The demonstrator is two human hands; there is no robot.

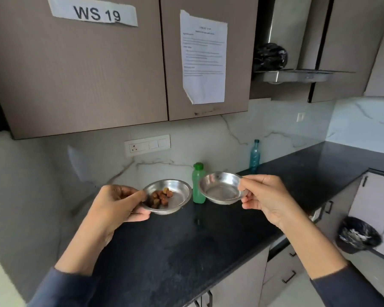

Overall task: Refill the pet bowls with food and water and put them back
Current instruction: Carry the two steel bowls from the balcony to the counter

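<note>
dark navy long sleeves (60, 289) pushed up both forearms, bare left hand (115, 204) and right hand (266, 200)

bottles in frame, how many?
2. A green bottle stands on the counter between the two held bowls; a blue bottle stands farther back by the wall. None seems hidden.

Soft, even daylight; wide-angle bending at edges; slight blur; faint countertop (186, 251) sheen.

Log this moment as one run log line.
left hand: holds food bowl | right hand: holds second bowl, tilted | both above counter | green bottle: capped
</note>
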